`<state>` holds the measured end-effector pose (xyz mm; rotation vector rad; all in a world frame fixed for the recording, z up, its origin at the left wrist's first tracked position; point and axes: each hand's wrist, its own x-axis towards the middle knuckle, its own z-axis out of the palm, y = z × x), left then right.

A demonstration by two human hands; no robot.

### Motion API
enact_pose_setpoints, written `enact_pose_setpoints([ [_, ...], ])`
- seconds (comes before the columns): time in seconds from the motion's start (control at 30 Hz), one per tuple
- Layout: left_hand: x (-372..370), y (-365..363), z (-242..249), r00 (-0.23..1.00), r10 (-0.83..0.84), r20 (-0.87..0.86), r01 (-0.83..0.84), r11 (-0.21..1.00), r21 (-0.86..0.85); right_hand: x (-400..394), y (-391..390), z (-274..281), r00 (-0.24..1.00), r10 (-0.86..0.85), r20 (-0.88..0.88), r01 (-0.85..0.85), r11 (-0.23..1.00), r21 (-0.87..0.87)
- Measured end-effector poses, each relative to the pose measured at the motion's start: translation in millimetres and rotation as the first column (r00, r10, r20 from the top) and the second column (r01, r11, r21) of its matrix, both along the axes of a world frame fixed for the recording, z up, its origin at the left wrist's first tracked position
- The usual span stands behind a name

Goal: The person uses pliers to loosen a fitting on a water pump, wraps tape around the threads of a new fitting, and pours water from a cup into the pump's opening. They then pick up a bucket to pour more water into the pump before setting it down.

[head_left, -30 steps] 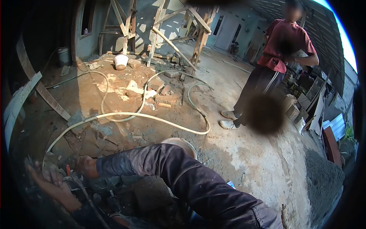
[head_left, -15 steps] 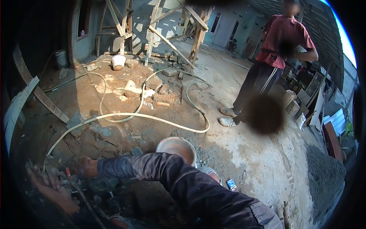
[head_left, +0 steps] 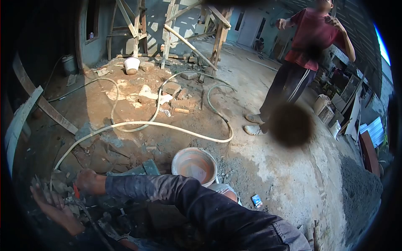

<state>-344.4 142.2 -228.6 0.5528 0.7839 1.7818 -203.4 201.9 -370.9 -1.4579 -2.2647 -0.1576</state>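
At the lower left, my left hand (head_left: 54, 209) is held with its fingers stretched out, close to the pale hose (head_left: 77, 144) that runs down behind it. My right hand (head_left: 88, 182) is closed in a fist just to the right of it, at the end of a dark, dusty sleeve. A small red piece (head_left: 76, 190) shows at the edge of the fist; what the fingers grip is hidden. Below the hands, dark clutter lies in shadow. A round basin (head_left: 177, 172) with murky water stands beyond my right forearm.
A person in a red shirt (head_left: 307, 42) stands at the right. The hose loops across the muddy ground near broken bricks (head_left: 171, 88) and a white bucket (head_left: 132, 63). Wooden props (head_left: 220, 37) stand behind. A blue packet (head_left: 256, 201) and dark sand (head_left: 360, 188) lie to the right.
My right hand has become sharper and turned into a clearer fist, slightly nearer the red piece. The person in red has raised both forearms. The view has shifted slightly.
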Motion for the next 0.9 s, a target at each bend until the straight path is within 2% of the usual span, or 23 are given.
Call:
enact_pose_setpoints([
  [0.03, 0.9, 0.0, 0.3, 1.0, 0.002, -0.006, -0.002, 1.0, 0.003, 12.2, -15.7, 34.6, 0.998, 0.026, -0.056, -0.034, 0.989, -0.141],
  [0.07, 4.6, -1.4, 2.5, 1.0, 0.001, -0.009, -0.001, 1.0, 0.005, 23.4, -20.9, 54.0, 0.998, 0.025, -0.059, -0.033, 0.99, -0.139],
  [0.1, 11.4, -4.3, 6.6, 0.999, -0.019, -0.034, 0.018, 1.0, -0.015, 32.7, -23.3, 69.8, 0.953, 0.053, -0.299, -0.091, 0.989, -0.116],
  [0.13, 18.0, -6.6, 9.5, 0.998, -0.037, -0.06, 0.035, 0.999, -0.037, 42.5, -23.5, 83.5, 0.849, 0.081, -0.522, -0.145, 0.986, -0.083],
  [0.17, 25.3, -6.6, 7.5, 0.998, -0.029, -0.064, 0.026, 0.999, -0.039, 54.6, -19.5, 92.3, 0.778, 0.172, -0.604, -0.184, 0.982, 0.043],
  [0.2, 32.6, -5.2, 1.9, 0.99, -0.124, -0.067, 0.125, 0.992, 0.009, 62.8, -19.6, 110.5, 0.688, 0.275, -0.672, -0.217, 0.961, 0.172],
  [0.23, 34.9, -3.9, -2.1, 0.976, -0.2, -0.087, 0.205, 0.977, 0.053, 70.9, -21.1, 125.1, 0.651, 0.242, -0.72, -0.219, 0.967, 0.127],
  [0.27, 42.2, -8.3, 0.8, 0.957, -0.199, -0.211, 0.205, 0.979, 0.004, 79.9, -33.7, 145.5, 0.599, 0.214, -0.772, -0.248, 0.966, 0.075],
  [0.3, 52.3, -14.9, 5.8, 0.923, -0.188, -0.337, 0.176, 0.982, -0.065, 88.4, -46.8, 168.6, 0.642, 0.101, -0.76, -0.284, 0.952, -0.113],
  [0.37, 62.0, -17.3, 6.3, 0.868, -0.238, -0.435, 0.227, 0.971, -0.078, 94.5, -48.4, 169.1, 0.573, 0.16, -0.804, -0.384, 0.919, -0.09],
  [0.4, 62.3, -17.5, 3.2, 0.854, -0.281, -0.437, 0.283, 0.957, -0.06, 92.5, -62.1, 178.8, 0.649, 0.164, -0.743, -0.321, 0.944, -0.072],
  [0.43, 63.7, -20.2, 4.4, 0.851, -0.318, -0.418, 0.293, 0.948, -0.125, 92.8, -54.2, 169.4, 0.659, 0.265, -0.704, -0.349, 0.937, 0.026],
  [0.47, 62.9, -21.1, 2.8, 0.842, -0.323, -0.432, 0.326, 0.943, -0.069, 93.9, -53.6, 168.9, 0.728, 0.252, -0.638, -0.308, 0.951, 0.023],
  [0.5, 62.4, -22.7, 0.6, 0.832, -0.338, -0.44, 0.378, 0.926, 0.005, 93.1, -66.6, 177.7, 0.723, 0.147, -0.675, -0.284, 0.954, -0.096],
  [0.53, 59.3, -28.0, -1.0, 0.828, -0.313, -0.466, 0.339, 0.94, -0.029, 93.3, -53.0, 164.8, 0.647, 0.297, -0.702, -0.319, 0.942, 0.104],
  [0.57, 59.7, -27.2, 2.2, 0.853, -0.307, -0.423, 0.337, 0.941, -0.003, 91.1, -52.9, 168.2, 0.619, 0.321, -0.717, -0.345, 0.931, 0.12],
  [0.63, 57.1, -27.7, 6.8, 0.873, -0.313, -0.374, 0.338, 0.941, -0.001, 91.8, -69.4, 188.0, 0.465, 0.333, -0.82, -0.558, 0.83, 0.02],
  [0.67, 55.4, -29.8, 8.4, 0.856, -0.347, -0.383, 0.384, 0.923, 0.023, 90.5, -69.5, 185.4, 0.457, 0.313, -0.832, -0.562, 0.827, 0.002],
  [0.73, 50.1, -23.3, 3.9, 0.84, -0.404, -0.362, 0.455, 0.888, 0.065, 86.8, -66.0, 189.8, 0.551, 0.396, -0.735, -0.503, 0.86, 0.087],
  [0.77, 50.5, -23.3, 1.5, 0.837, -0.407, -0.365, 0.456, 0.889, 0.054, 86.0, -69.8, 191.4, 0.546, 0.39, -0.742, -0.502, 0.861, 0.083],
  [0.83, 53.3, -21.4, 2.2, 0.838, -0.434, -0.33, 0.479, 0.875, 0.067, 83.0, -79.3, 200.7, 0.681, 0.289, -0.673, -0.368, 0.929, 0.027],
  [0.9, 58.7, -18.7, -0.5, 0.861, -0.366, -0.353, 0.413, 0.909, 0.064, 89.4, -72.1, 185.7, 0.697, 0.377, -0.609, -0.392, 0.912, 0.116],
])
